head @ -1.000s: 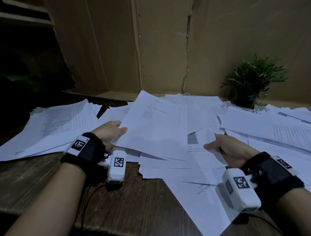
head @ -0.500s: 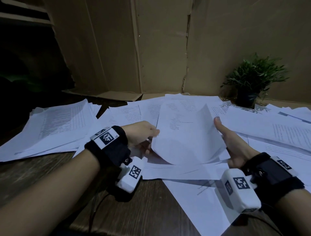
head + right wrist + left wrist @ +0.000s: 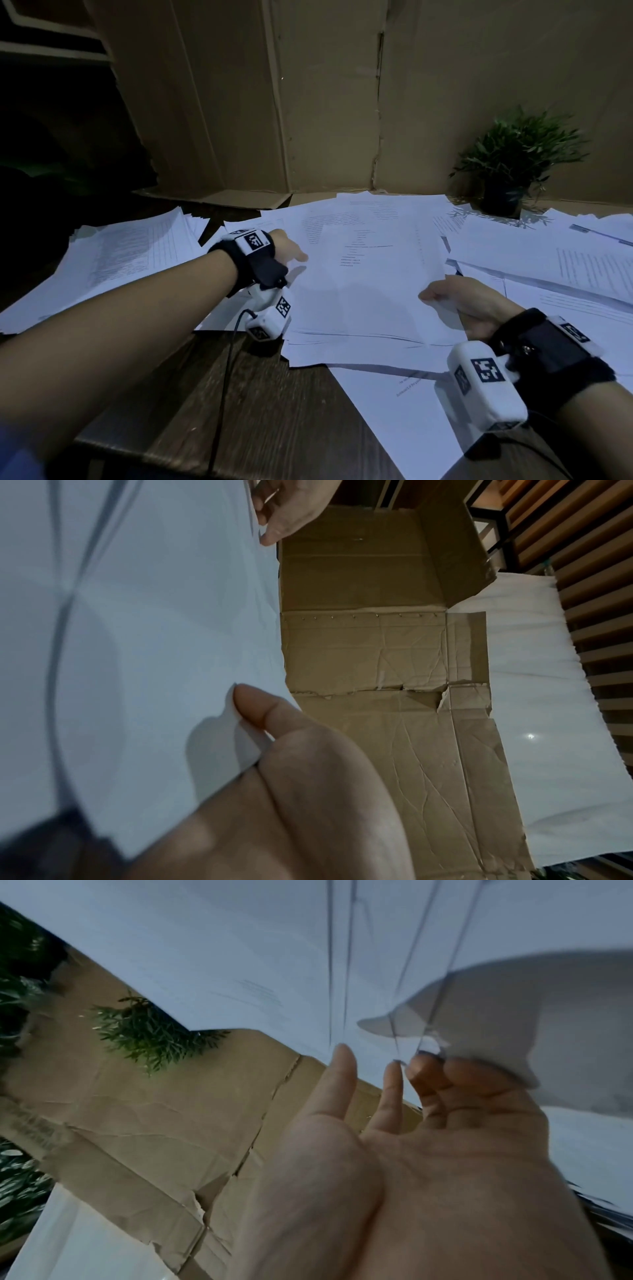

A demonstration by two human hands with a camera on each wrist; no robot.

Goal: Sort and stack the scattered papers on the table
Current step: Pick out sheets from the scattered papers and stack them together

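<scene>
On the middle of the tabletop [image 3: 274,428], seen from my head camera, I hold a sheet of paper [image 3: 363,291] between both hands above the scattered papers [image 3: 565,260] that spread toward the right edge. My right hand [image 3: 469,305] pinches its right edge, thumb on top and fingers beneath. My left hand [image 3: 289,248] reaches to the sheet's left edge, but whether it grips there I cannot tell from this view. A rough stack [image 3: 113,253] lies near the left edge, and a potted plant [image 3: 513,164] stands at the far right corner against a cardboard backdrop [image 3: 325,102].

From my left wrist, the left hand [image 3: 428,1150] is loose and mostly straight, its fingertips [image 3: 344,1053] just touching the paper edges [image 3: 404,988] with nothing closed round them.

From my right wrist, the thumb [image 3: 253,704] presses the sheet [image 3: 137,642] against the fingers behind it, a firm pinch at the margin.

I judge the sheets light, thin and floppy; one sags when held at one side, so two opposite edges or a corner pinch suits best. They probably slide easily over one another, and a hard grip would crease them.

The dark wood surface shows bare only near my edge. The room is dim, with slatted wall panels [image 3: 589,615] visible beyond the cardboard.
</scene>
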